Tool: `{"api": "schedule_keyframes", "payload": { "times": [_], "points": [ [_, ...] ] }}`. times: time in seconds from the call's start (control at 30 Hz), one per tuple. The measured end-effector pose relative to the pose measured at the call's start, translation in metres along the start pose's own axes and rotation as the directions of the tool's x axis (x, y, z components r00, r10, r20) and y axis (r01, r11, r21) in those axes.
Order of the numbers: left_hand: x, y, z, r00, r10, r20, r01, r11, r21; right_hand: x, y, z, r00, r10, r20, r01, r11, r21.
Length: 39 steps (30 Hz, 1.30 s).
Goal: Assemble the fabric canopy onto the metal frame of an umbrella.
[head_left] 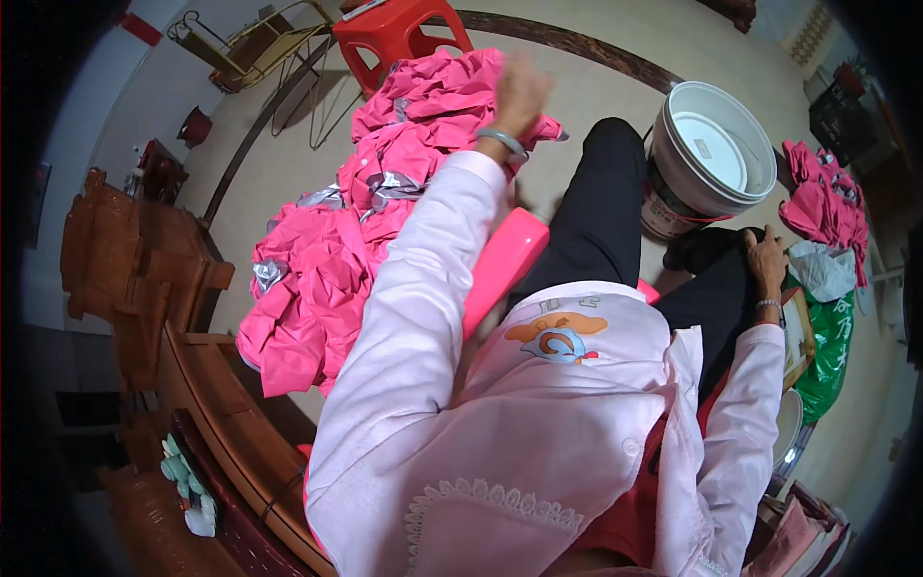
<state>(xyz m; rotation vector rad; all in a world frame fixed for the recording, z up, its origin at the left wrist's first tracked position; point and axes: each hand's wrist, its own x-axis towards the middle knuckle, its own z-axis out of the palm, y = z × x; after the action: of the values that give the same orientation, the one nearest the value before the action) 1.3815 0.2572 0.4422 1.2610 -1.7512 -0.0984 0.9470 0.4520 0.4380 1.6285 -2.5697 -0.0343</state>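
My left arm stretches forward, and my left hand (pixel 522 94), smeared by motion, is at the right edge of a long heap of pink fabric pieces (pixel 322 279) with silver-grey patches. I cannot make out its fingers or whether they grip the cloth. A bangle circles that wrist. My right hand (pixel 766 262) rests on my dark-trousered right knee, fingers loosely stretched, holding nothing visible. Left of that knee stands a white plastic bucket (pixel 663 204) with a white tub inside its mouth.
A red plastic stool (pixel 396 37) stands behind the heap. I sit on a pink plastic seat (pixel 510 255). More pink fabric (pixel 825 197) and a green bag (pixel 829 351) are at the right. Carved wooden furniture (pixel 144 255) lines the left; a metal rack (pixel 264 53) stands far left.
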Motion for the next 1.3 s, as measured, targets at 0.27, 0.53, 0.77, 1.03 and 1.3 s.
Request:
{"api": "schedule_keyframes", "payload": {
  "times": [0.27, 0.53, 0.77, 1.03, 1.3],
  "points": [
    [-0.067, -0.119, -0.024, 0.843, -0.359, 0.4, 0.229, 0.914, 0.336, 0.005, -0.001, 0.007, 0.999, -0.018, -0.034, 0.017, 0.999, -0.03],
    [-0.019, -0.12, -0.057, 0.857, -0.408, 0.313, 0.422, 0.906, 0.027, 0.001, 0.01, 0.009, 0.999, -0.011, -0.043, 0.009, 0.998, -0.054],
    [-0.036, -0.145, -0.01, 0.749, -0.301, 0.59, 0.034, 0.907, 0.42, 0.003, 0.006, 0.004, 0.999, 0.037, -0.006, -0.037, 0.998, -0.048],
    [-0.042, -0.153, -0.027, 0.87, -0.139, 0.473, -0.112, 0.879, 0.464, -0.001, 0.001, 0.006, 0.999, -0.016, -0.05, 0.013, 0.998, -0.055],
    [0.004, -0.16, -0.068, 0.938, -0.237, -0.253, 0.274, 0.954, 0.122, -0.007, -0.002, 0.005, 0.995, 0.003, -0.098, -0.009, 0.998, -0.066]
  ]
}}
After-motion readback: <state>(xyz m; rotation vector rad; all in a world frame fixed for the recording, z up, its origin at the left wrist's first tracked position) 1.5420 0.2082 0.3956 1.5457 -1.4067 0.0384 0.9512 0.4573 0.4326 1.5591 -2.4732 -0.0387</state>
